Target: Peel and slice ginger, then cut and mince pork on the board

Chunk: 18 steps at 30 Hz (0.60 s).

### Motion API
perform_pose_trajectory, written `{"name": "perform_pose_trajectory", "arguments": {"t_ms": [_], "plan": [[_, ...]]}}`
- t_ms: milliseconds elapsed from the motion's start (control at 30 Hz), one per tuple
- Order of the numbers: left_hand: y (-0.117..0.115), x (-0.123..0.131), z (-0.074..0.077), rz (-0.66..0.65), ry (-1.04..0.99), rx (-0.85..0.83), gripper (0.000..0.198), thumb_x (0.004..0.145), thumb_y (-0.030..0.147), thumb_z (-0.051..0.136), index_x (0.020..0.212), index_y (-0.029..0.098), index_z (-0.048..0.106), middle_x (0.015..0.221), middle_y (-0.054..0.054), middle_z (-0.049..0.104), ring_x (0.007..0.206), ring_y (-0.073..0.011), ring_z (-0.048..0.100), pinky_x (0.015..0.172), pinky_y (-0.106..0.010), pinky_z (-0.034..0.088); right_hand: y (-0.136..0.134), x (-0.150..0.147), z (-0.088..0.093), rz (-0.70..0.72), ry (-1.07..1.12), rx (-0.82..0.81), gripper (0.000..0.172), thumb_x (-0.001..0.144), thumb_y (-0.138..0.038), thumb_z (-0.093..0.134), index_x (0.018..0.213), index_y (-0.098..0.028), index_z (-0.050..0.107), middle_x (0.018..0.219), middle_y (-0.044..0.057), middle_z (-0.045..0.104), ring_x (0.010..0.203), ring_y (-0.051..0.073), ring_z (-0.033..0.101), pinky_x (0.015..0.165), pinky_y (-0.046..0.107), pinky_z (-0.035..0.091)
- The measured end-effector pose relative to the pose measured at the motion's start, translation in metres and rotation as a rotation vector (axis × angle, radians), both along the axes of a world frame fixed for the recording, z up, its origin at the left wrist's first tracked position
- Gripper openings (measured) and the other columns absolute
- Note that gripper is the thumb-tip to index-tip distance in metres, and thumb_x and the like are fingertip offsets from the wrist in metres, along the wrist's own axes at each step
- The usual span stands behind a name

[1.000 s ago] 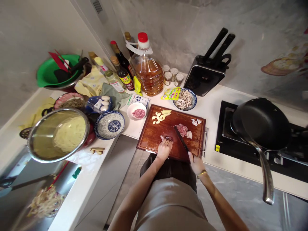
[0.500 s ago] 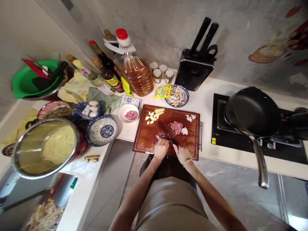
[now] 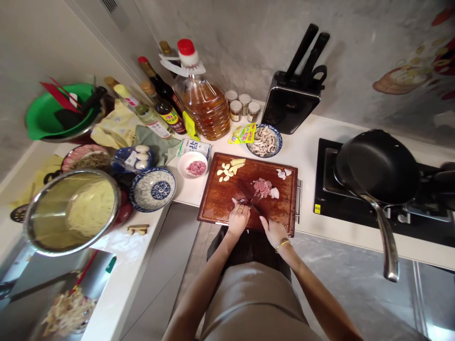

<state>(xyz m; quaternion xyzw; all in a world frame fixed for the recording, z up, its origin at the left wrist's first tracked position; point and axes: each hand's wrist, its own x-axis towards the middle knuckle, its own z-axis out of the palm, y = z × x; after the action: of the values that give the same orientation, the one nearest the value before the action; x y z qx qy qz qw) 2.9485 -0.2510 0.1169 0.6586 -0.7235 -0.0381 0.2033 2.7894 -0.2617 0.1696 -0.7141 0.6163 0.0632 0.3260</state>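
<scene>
A brown wooden cutting board (image 3: 213,201) lies in front of me on the counter. My right hand (image 3: 275,232) is closed round the handle of a dark-bladed kitchen knife (image 3: 245,190), whose blade points up and left over the board. With fingers curled, my left hand (image 3: 239,220) presses a small piece of meat (image 3: 235,202) against the board, left of the blade. Beyond the knife sits a heap of cut pink meat (image 3: 262,187) with a pale lump of fat (image 3: 274,192) beside it. Garlic cloves (image 3: 224,172) and ginger slices (image 3: 237,164) lie at the board's upper left, white scraps (image 3: 283,174) at its upper right.
A black frying pan (image 3: 380,166) rests on the stove (image 3: 322,189) at the right, its handle jutting past the counter edge. Behind the board stand a knife block (image 3: 289,106), a mushroom plate (image 3: 265,142) and an oil jug (image 3: 206,109). Leftward are a meat bowl (image 3: 194,164) and a steel pot (image 3: 71,213).
The view has shifted slightly, so the surroundings sit a little further right. My right hand and the knife handle have moved slightly right, away from my left hand, which still presses the meat.
</scene>
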Motion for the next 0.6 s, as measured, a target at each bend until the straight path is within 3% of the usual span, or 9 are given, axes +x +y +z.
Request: {"name": "perform_pose_trajectory", "arguments": {"t_ms": [400, 600], "plan": [[-0.002, 0.0, 0.004, -0.005, 0.057, 0.011, 0.017, 0.085, 0.02, 0.041, 0.079, 0.018, 0.057, 0.081, -0.007, 0.059, 0.089, -0.0198, 0.054, 0.093, -0.043, 0.041, 0.006, -0.017, 0.006, -0.003, -0.014, 0.051, 0.054, 0.091, -0.049, 0.022, 0.104, -0.016, 0.063, 0.096, 0.012, 0.068, 0.1, 0.021, 0.059, 0.086, 0.029, 0.041], [-0.001, 0.001, -0.001, 0.003, 0.059, 0.035, 0.017, 0.085, 0.021, 0.041, 0.076, 0.018, 0.056, 0.074, -0.006, 0.056, 0.085, -0.019, 0.054, 0.09, -0.04, 0.043, 0.006, -0.017, 0.014, 0.045, 0.068, 0.035, 0.057, 0.09, -0.051, 0.019, 0.092, -0.016, 0.064, 0.09, 0.013, 0.068, 0.087, 0.023, 0.064, 0.079, 0.031, 0.043]]}}
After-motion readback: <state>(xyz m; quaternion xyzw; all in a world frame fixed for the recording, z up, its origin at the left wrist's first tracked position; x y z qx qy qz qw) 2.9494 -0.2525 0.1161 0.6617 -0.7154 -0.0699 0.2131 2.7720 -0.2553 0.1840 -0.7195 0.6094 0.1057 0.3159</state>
